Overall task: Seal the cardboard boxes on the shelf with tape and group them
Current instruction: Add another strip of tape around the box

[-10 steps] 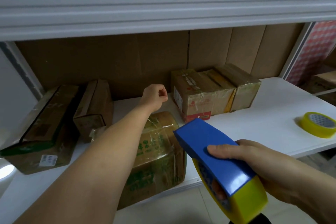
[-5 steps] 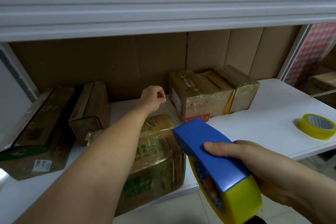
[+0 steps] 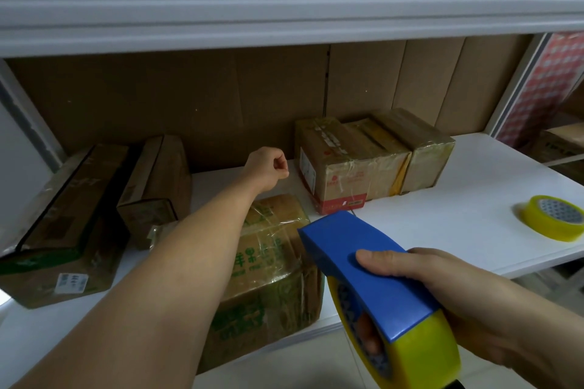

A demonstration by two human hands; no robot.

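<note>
Overhead, left hand (image 3: pixel 268 167) fisted, arm outstretched

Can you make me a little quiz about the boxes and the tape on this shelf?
1. True or false: the right hand holds the blue tape dispenser.
2. Where is the spare yellow tape roll? A) on the shelf's right side B) on top of a box C) on the floor
3. How many boxes stand in the group of boxes at the back right?

Key: 1 true. 2 A. 3 three, side by side. Bonus: the left hand is a fist above the green-printed box.
</note>
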